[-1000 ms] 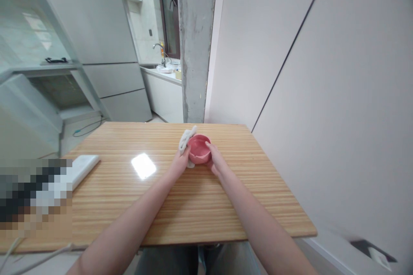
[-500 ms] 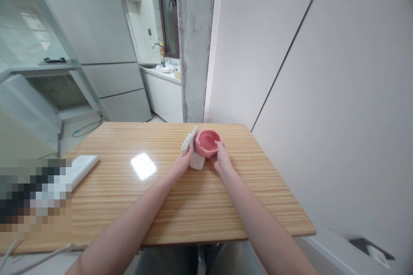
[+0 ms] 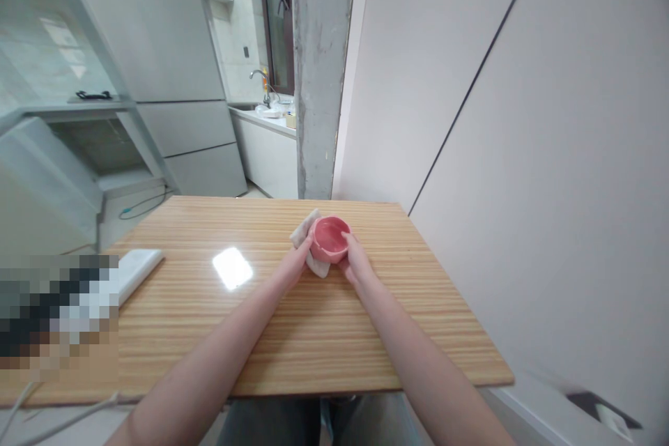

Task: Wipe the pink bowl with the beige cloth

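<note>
A pink bowl (image 3: 330,240) is held above the middle of the wooden table (image 3: 293,341), its open top tipped towards me. My right hand (image 3: 356,258) grips the bowl's right side, with the thumb over the rim and the fingers underneath. On the left side, my left hand (image 3: 300,256) is closed on a white cloth (image 3: 304,227) and presses it against the bowl's outer wall. Part of the cloth hangs below the bowl. The left fingertips are hidden behind the cloth and the bowl.
A white flat object (image 3: 140,266) lies at the table's left, beside a blurred-out patch. A white cable (image 3: 73,418) runs along the near left edge. Close on the right stands a pale panelled wall (image 3: 523,188); beyond the table are a concrete pillar (image 3: 323,83) and a fridge (image 3: 151,35).
The bowl has shifted slightly left and down. The cloth now sits closer around its left side, and the left hand has moved up against the bowl.
</note>
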The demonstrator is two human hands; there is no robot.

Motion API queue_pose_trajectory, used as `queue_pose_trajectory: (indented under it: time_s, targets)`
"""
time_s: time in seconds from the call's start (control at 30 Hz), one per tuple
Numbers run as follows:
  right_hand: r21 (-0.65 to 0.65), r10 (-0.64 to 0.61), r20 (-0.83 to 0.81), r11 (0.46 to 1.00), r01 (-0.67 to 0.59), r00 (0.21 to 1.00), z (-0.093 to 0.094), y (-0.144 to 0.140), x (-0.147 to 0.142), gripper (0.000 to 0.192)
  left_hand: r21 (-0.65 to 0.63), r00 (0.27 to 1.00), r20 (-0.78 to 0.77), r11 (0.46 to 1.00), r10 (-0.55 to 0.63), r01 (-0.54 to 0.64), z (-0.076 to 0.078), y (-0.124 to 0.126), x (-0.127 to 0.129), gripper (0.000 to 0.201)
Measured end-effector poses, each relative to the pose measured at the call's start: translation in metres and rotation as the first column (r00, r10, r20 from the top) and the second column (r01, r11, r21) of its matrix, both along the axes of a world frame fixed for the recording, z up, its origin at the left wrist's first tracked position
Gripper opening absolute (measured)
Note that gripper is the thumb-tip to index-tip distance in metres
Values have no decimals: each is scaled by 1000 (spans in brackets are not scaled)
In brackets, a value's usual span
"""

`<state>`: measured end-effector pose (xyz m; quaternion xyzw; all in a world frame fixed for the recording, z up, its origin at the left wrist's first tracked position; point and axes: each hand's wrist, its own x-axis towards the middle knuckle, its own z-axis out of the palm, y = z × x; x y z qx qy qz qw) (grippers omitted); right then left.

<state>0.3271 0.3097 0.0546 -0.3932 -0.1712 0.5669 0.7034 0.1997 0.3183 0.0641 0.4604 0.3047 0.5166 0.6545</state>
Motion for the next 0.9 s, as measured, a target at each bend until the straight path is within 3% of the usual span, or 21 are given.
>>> queue_pose_trajectory:
  time_s: [0.1,0.2,0.3,0.4,0.53,0.67,0.77,0.9]
  targets:
    - [49,-8,16,999,8,1000,2,0,0,34,-49,1000,13,999,-20,21,-5,3,0,51]
    - [69,46,74,996,-51,996,4,-2,-2,34,-61,998,-8,997,55,-56,-10,8,-1,50]
    - [40,57,141,997,-63,988,5,-4,-4,35,-59,994,-33,993,101,-103,-14,11,-3,48]
    - [15,31,119,999,-33,992,3,-4,-6,35,-48,995,-80,996,66,-70,-14,10,-2,54]
    - [-12,29,54,1000,-28,998,2,-3,-8,34,56,986,-166,998,9,1,-7,4,-2,56]
    - [-79,93,155,994,-82,984,8,-4,-3,37,205,956,-239,971,173,-125,4,1,-6,53]
    - [-177,211,244,969,-171,947,12,-7,2,44,268,935,-254,947,246,-177,9,1,-11,43]
    - [-57,281,272,959,-276,920,13,-9,4,37,285,944,-267,952,194,-115,12,0,-13,38]
